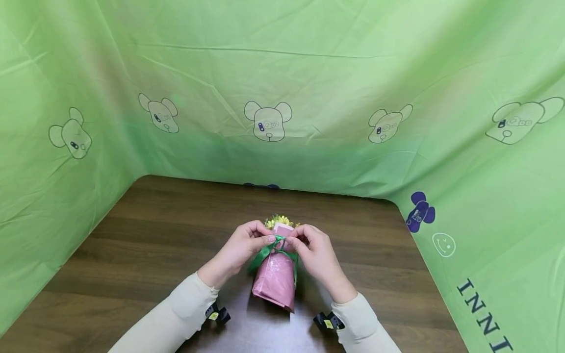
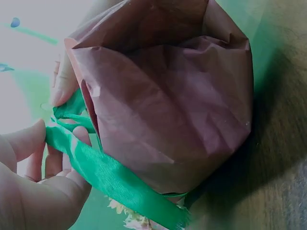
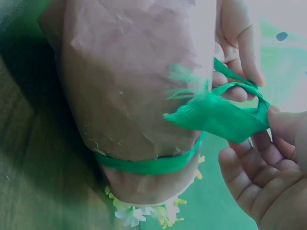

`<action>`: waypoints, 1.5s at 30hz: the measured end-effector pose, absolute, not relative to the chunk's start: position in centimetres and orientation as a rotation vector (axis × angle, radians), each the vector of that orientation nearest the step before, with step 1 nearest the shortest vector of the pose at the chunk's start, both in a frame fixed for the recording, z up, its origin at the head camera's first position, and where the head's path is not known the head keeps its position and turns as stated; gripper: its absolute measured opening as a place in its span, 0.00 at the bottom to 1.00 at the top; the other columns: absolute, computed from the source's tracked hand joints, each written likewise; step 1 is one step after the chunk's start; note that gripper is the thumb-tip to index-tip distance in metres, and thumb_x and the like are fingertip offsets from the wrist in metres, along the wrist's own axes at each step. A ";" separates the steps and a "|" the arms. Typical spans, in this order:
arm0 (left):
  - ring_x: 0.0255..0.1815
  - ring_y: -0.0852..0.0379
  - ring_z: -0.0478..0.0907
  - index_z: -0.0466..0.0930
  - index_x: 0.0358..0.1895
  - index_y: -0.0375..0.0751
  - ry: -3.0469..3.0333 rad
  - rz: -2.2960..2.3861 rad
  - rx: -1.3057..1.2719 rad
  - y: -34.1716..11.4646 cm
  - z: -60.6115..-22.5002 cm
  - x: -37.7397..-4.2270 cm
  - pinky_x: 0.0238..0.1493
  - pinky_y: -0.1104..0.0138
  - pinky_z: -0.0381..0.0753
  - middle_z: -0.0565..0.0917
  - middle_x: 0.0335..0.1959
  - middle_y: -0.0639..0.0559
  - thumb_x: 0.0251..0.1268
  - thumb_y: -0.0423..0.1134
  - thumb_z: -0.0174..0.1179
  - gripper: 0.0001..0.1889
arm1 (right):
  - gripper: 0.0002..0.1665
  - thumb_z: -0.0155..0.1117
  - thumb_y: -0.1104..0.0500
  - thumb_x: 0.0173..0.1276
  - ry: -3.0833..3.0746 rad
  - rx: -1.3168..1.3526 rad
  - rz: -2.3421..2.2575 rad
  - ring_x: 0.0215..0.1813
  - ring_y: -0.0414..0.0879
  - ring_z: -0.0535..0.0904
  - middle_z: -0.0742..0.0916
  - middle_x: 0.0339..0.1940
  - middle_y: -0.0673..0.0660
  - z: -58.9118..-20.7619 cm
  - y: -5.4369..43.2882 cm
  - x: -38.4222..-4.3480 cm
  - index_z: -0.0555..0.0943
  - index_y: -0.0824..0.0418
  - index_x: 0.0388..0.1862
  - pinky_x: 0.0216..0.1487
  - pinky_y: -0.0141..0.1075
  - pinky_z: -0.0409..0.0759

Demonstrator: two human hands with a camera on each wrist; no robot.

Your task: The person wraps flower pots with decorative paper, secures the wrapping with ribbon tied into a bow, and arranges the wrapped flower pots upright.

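Note:
A bouquet wrapped in pink paper (image 1: 274,279) lies on the table, its yellow flowers (image 1: 282,220) pointing away from me. Green ribbon (image 3: 148,165) circles the narrow part of the wrapping below the blooms. My left hand (image 1: 249,242) pinches the ribbon between thumb and fingertips on the left side. Opposite it, my right hand (image 1: 315,247) pinches the ribbon too, close to the left fingertips. A loose ribbon tail (image 2: 120,184) hangs from the left hand, and a frayed ribbon end (image 3: 216,115) dangles beside the right hand's grip.
The brown wooden table (image 1: 167,235) spreads around the bouquet. Green cloth (image 1: 269,63) printed with bear heads walls it in at the back and both sides. Black wrist cameras (image 1: 218,314) are strapped at the cuffs of the light sleeves (image 1: 190,299).

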State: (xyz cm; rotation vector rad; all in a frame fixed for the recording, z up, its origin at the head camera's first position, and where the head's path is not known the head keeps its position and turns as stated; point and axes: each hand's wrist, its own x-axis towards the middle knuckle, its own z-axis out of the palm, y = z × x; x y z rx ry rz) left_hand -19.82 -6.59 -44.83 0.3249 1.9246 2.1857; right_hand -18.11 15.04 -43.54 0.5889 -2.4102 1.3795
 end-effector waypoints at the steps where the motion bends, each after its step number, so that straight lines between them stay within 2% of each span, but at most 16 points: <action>1: 0.30 0.61 0.76 0.82 0.37 0.39 1.940 2.173 0.319 -6.7 -44.8 -19.8 0.33 0.71 0.77 0.83 0.29 0.55 0.67 0.29 0.66 0.03 | 0.06 0.72 0.62 0.68 -2.421 0.586 1.383 0.34 0.39 0.79 0.84 0.32 0.48 -43.4 15.1 -18.1 0.83 0.54 0.33 0.36 0.32 0.80; 7: 0.30 0.62 0.78 0.82 0.39 0.35 1.961 2.142 0.294 -6.8 -44.4 -19.8 0.34 0.70 0.80 0.83 0.30 0.55 0.67 0.30 0.66 0.03 | 0.06 0.70 0.63 0.70 -2.477 0.583 1.419 0.34 0.39 0.82 0.85 0.33 0.48 -43.0 15.4 -18.1 0.82 0.54 0.33 0.36 0.33 0.82; 9: 0.32 0.62 0.80 0.81 0.39 0.35 1.941 2.150 0.306 -6.9 -44.4 -19.9 0.37 0.69 0.83 0.84 0.32 0.54 0.68 0.30 0.65 0.02 | 0.06 0.70 0.63 0.70 -2.490 0.587 1.415 0.34 0.39 0.82 0.85 0.33 0.47 -42.9 15.6 -18.1 0.82 0.54 0.33 0.36 0.33 0.82; 13: 0.35 0.58 0.86 0.78 0.41 0.28 1.868 2.184 0.346 -7.2 -44.6 -20.1 0.45 0.61 0.88 0.86 0.36 0.51 0.69 0.27 0.64 0.05 | 0.07 0.70 0.62 0.70 -2.512 0.581 1.418 0.35 0.39 0.81 0.84 0.32 0.47 -42.7 16.0 -18.2 0.82 0.52 0.33 0.37 0.33 0.81; 16: 0.35 0.55 0.88 0.78 0.40 0.31 1.832 2.190 0.375 -7.4 -44.7 -20.3 0.48 0.57 0.88 0.86 0.37 0.49 0.69 0.26 0.62 0.02 | 0.07 0.70 0.62 0.70 -2.534 0.580 1.413 0.35 0.40 0.80 0.84 0.31 0.46 -42.6 16.3 -18.2 0.83 0.51 0.32 0.37 0.33 0.80; 21: 0.36 0.55 0.89 0.80 0.37 0.38 1.818 2.186 0.392 -7.6 -44.6 -20.3 0.48 0.58 0.88 0.86 0.38 0.49 0.69 0.25 0.62 0.04 | 0.07 0.70 0.60 0.70 -2.572 0.591 1.376 0.35 0.41 0.79 0.84 0.32 0.46 -42.4 16.6 -18.3 0.83 0.50 0.33 0.37 0.33 0.79; 37: 0.35 0.54 0.88 0.78 0.37 0.37 1.832 2.123 0.341 -8.3 -44.2 -20.4 0.50 0.55 0.87 0.87 0.37 0.48 0.69 0.26 0.63 0.04 | 0.05 0.70 0.60 0.70 -2.668 0.591 1.387 0.30 0.40 0.75 0.82 0.29 0.47 -42.1 17.8 -18.5 0.82 0.53 0.34 0.31 0.32 0.75; 45: 0.35 0.56 0.87 0.79 0.35 0.38 1.879 2.074 0.311 -8.7 -44.0 -20.6 0.47 0.59 0.88 0.85 0.35 0.48 0.69 0.26 0.62 0.05 | 0.06 0.69 0.59 0.71 -2.727 0.596 1.386 0.30 0.41 0.75 0.81 0.27 0.46 -42.1 18.4 -18.7 0.82 0.52 0.33 0.31 0.32 0.76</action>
